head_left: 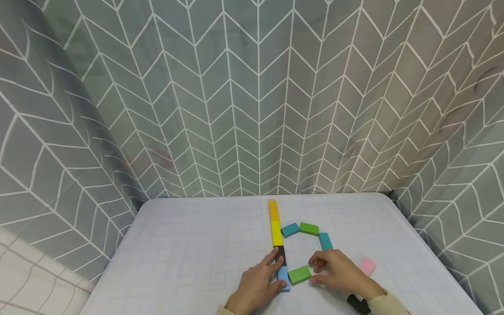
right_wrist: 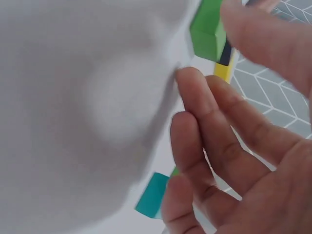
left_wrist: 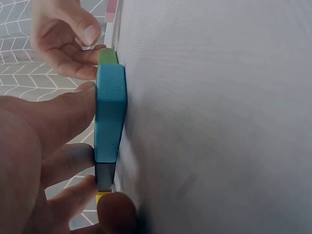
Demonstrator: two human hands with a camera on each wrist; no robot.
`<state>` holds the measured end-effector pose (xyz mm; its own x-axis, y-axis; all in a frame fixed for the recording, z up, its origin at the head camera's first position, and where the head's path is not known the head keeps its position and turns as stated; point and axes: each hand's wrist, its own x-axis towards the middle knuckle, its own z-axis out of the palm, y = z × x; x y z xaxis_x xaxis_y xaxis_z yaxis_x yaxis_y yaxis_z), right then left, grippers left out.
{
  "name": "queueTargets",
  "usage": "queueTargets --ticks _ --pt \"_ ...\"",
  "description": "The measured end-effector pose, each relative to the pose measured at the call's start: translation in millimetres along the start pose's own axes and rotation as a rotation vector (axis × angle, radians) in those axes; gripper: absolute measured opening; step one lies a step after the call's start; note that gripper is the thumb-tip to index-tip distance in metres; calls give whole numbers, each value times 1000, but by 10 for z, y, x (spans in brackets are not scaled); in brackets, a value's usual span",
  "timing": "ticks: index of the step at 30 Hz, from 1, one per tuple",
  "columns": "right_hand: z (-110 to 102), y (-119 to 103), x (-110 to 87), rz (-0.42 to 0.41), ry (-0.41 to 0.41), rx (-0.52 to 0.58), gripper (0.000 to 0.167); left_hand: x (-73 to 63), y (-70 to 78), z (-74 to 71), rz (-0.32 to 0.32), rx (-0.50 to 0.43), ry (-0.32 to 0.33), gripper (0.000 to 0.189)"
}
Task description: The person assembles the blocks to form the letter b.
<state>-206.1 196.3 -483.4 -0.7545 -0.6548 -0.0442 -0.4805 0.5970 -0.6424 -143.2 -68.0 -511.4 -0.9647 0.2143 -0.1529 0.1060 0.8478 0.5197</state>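
Note:
A straight column of flat blocks runs toward the far edge: an orange block (head_left: 273,210), a yellow block (head_left: 277,232), a black block (head_left: 281,255) and a light blue block (head_left: 283,278). My left hand (head_left: 257,282) rests along the near part, fingertips at the black block and thumb on the light blue one. Beside that lies a green block (head_left: 299,275), one corner close to the column. At its right end is my right hand (head_left: 334,271), thumb by the block and fingers loosely bent, apart from it. The right wrist view shows nothing between thumb and fingers (right_wrist: 195,97).
A teal block (head_left: 290,230), a second green block (head_left: 309,229) and another teal block (head_left: 325,241) form an arc right of the column. Past my right hand lie a pink block (head_left: 367,266) and a dark block (head_left: 358,304). Patterned curtain (head_left: 252,109) surrounds the white table (head_left: 177,253).

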Motion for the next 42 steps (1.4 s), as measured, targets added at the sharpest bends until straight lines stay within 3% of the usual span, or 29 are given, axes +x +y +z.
queueTargets --ticks 11,15,20,25,30,35,42 --pt "56 41 5 -6 -2 1 28 6 -12 5 -5 -4 -7 64" --pt "-27 74 -75 17 79 -45 30 8 -13 12 -4 -3 -7 64" --pt "-256 175 -240 198 257 -191 45 2 -18 15 -3 -4 -3 65" --pt "-501 360 -440 344 330 -314 65 -3 -26 11 -2 -7 -2 65" --pt "-617 529 -623 393 296 -334 68 -3 -24 11 7 -2 1 65" --pt "-568 593 -684 450 232 -276 57 -7 -20 11 5 3 2 65" --pt "-495 589 -657 426 253 -269 47 2 -15 7 -8 -4 -11 65"
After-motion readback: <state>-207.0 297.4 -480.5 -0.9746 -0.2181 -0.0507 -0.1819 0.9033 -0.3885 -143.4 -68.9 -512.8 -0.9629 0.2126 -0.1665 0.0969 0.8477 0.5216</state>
